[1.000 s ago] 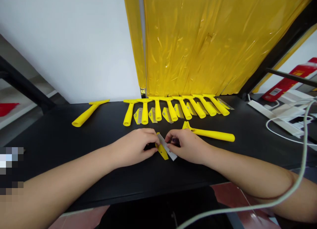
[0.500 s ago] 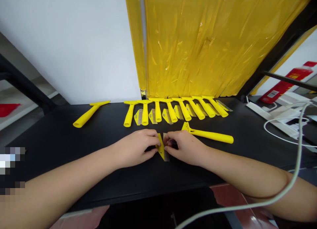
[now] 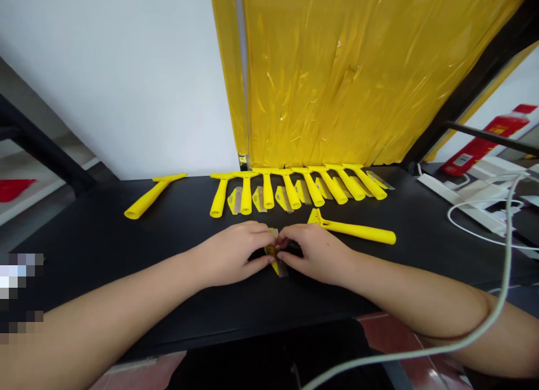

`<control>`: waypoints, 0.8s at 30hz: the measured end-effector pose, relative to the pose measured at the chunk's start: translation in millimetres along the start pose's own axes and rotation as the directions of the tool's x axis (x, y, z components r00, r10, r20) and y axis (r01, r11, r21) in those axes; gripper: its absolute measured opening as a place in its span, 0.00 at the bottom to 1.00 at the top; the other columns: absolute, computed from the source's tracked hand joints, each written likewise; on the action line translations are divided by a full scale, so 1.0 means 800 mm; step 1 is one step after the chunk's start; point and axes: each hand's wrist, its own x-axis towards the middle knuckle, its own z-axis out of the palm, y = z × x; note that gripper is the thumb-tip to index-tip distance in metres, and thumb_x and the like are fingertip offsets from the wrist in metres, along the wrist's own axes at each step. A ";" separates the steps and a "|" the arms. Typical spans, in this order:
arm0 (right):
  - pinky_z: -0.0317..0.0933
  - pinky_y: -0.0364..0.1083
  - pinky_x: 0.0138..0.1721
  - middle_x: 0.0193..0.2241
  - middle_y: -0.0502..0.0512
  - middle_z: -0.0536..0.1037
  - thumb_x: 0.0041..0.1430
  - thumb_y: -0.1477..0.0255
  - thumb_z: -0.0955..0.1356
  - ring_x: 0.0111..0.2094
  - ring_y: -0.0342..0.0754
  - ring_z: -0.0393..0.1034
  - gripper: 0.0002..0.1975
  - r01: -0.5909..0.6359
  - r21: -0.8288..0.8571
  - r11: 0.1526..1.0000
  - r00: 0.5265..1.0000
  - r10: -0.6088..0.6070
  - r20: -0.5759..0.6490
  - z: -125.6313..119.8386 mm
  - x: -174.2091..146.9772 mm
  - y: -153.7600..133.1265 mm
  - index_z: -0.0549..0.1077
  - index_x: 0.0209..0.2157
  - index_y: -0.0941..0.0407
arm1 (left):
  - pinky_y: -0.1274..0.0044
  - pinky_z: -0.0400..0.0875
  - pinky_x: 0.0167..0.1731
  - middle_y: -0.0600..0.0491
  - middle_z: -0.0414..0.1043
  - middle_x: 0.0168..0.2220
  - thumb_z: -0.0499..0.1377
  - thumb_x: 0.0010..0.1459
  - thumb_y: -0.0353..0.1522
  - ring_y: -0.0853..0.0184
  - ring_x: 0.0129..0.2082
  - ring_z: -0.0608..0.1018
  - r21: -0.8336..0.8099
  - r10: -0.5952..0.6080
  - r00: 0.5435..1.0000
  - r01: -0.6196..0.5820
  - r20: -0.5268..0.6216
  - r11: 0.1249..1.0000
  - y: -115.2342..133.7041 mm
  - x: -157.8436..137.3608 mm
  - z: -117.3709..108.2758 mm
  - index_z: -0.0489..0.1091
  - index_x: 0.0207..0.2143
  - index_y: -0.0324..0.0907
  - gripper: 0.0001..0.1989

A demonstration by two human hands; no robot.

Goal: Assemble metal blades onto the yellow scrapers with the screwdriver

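Low over the black tabletop, my left hand (image 3: 240, 252) pinches the left side of a small yellow blade-holder plate (image 3: 275, 267). My right hand (image 3: 315, 253) is closed at the right side, its fingertips on the thin metal blade (image 3: 283, 269) that lies against the plate. The fingertips of both hands nearly meet and cover the middle of the two parts. Just beyond my right hand lies a yellow scraper handle (image 3: 362, 231) on its side, its head pointing left.
A row of several yellow scraper handles (image 3: 290, 189) with bladed plates (image 3: 258, 199) between them lies along the back. Another yellow handle (image 3: 152, 196) is at the left. A pale cable (image 3: 507, 255) loops over my right forearm. White parts (image 3: 467, 202) and a red bottle (image 3: 488, 140) are at right.
My hands have drawn closer together, and the gap between plate and blade has narrowed. My fingers now cover more of both. The row of handles has stayed put.
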 end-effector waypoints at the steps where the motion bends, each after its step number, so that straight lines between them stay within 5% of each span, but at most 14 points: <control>1: 0.67 0.48 0.44 0.38 0.53 0.82 0.63 0.75 0.71 0.40 0.50 0.77 0.04 0.003 0.013 1.000 1.000 -0.002 -0.012 -0.003 -0.001 -0.001 0.76 0.40 0.55 | 0.71 0.74 0.47 0.50 0.76 0.44 0.60 0.69 0.32 0.61 0.44 0.79 0.005 0.008 1.000 -0.008 -0.003 1.000 0.001 0.000 0.001 0.76 0.46 0.44 0.06; 7: 0.64 0.44 0.36 0.36 0.53 0.80 0.65 0.72 0.71 0.35 0.46 0.73 0.02 0.088 0.071 0.994 0.968 -0.069 -0.240 -0.046 -0.010 0.003 0.75 0.40 0.54 | 0.69 0.74 0.46 0.47 0.75 0.41 0.58 0.71 0.35 0.60 0.43 0.78 0.109 0.041 0.999 -0.042 0.014 0.993 0.003 0.003 0.008 0.80 0.46 0.43 0.11; 13: 0.55 0.45 0.26 0.32 0.53 0.79 0.63 0.64 0.71 0.23 0.43 0.60 0.09 -0.100 0.016 0.995 0.882 0.096 -0.461 -0.099 -0.015 0.044 0.76 0.39 0.54 | 0.69 0.73 0.44 0.47 0.76 0.41 0.57 0.71 0.34 0.60 0.42 0.79 0.164 -0.023 0.998 0.014 0.054 0.986 0.004 -0.006 -0.004 0.81 0.47 0.43 0.12; 24: 0.53 0.45 0.24 0.33 0.51 0.80 0.61 0.62 0.72 0.20 0.41 0.57 0.11 -0.236 -0.035 0.971 0.909 0.208 -0.361 -0.118 -0.016 0.076 0.76 0.41 0.54 | 0.70 0.75 0.46 0.48 0.78 0.43 0.57 0.70 0.34 0.60 0.43 0.81 0.177 -0.163 0.986 0.155 0.031 0.972 -0.012 -0.055 -0.020 0.81 0.52 0.46 0.14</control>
